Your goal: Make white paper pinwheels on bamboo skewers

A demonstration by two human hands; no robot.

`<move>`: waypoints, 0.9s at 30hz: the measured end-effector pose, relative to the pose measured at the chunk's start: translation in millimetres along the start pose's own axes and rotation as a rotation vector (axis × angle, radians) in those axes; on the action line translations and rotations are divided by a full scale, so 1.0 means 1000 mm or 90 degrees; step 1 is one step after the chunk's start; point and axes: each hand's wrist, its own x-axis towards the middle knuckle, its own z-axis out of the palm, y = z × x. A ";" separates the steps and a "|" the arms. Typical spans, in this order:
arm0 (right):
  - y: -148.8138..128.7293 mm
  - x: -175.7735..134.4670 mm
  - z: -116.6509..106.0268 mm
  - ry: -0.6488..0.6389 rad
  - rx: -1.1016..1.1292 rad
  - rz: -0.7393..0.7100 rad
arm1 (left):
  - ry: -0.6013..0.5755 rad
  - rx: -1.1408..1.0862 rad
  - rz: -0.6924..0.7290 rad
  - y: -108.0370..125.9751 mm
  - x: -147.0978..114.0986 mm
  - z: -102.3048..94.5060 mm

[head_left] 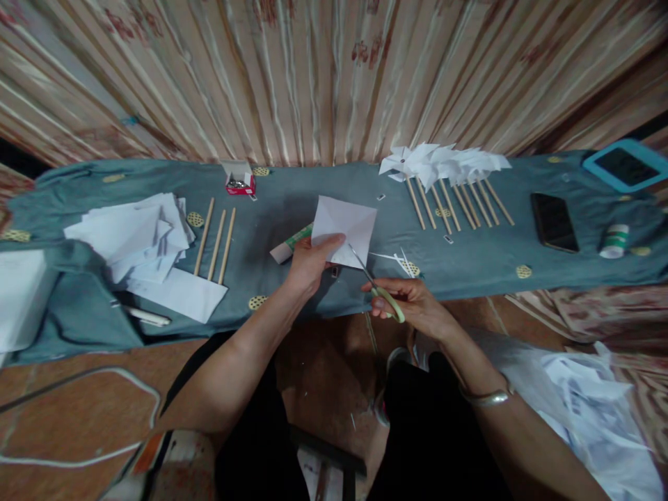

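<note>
A square sheet of white paper is pinched in my left hand, thumb on top, above the middle of the cloth-covered table. My right hand grips scissors with pale green handles. Their blades reach over the lower edge of the paper, toward its centre; whether they are cutting I cannot tell. Under the paper, a green and white box is partly hidden. Thin white paper strips lie just right of the sheet.
Paper pinwheels on wooden sticks line the back right, near a phone, a blue-framed tablet and a small bottle. Leftward are a paper pile, three loose sticks and a red box. A plastic bag stands low right.
</note>
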 end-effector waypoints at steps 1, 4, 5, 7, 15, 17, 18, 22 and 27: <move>0.000 0.000 0.000 0.000 -0.001 0.003 | -0.001 0.001 0.000 0.000 0.000 0.000; -0.001 0.000 0.001 0.004 -0.002 0.003 | -0.008 0.002 -0.004 0.000 0.000 0.000; 0.000 0.000 0.001 0.006 -0.002 0.001 | -0.010 0.003 -0.007 0.000 -0.001 0.000; 0.001 0.000 0.001 0.009 -0.002 -0.004 | -0.014 0.008 -0.014 -0.001 -0.001 0.001; 0.000 0.000 0.000 0.017 -0.011 -0.022 | -0.043 0.017 -0.032 0.003 -0.003 0.000; -0.001 0.000 0.000 0.021 -0.011 -0.018 | -0.043 0.022 -0.028 0.004 -0.003 0.000; -0.001 0.000 0.000 0.022 -0.010 -0.017 | -0.041 0.027 -0.027 0.004 -0.004 0.000; -0.001 0.000 0.000 0.025 -0.011 -0.024 | -0.035 0.043 -0.029 0.005 -0.003 0.000; 0.000 0.001 0.000 0.022 -0.008 -0.016 | -0.032 0.046 -0.027 0.006 -0.003 0.001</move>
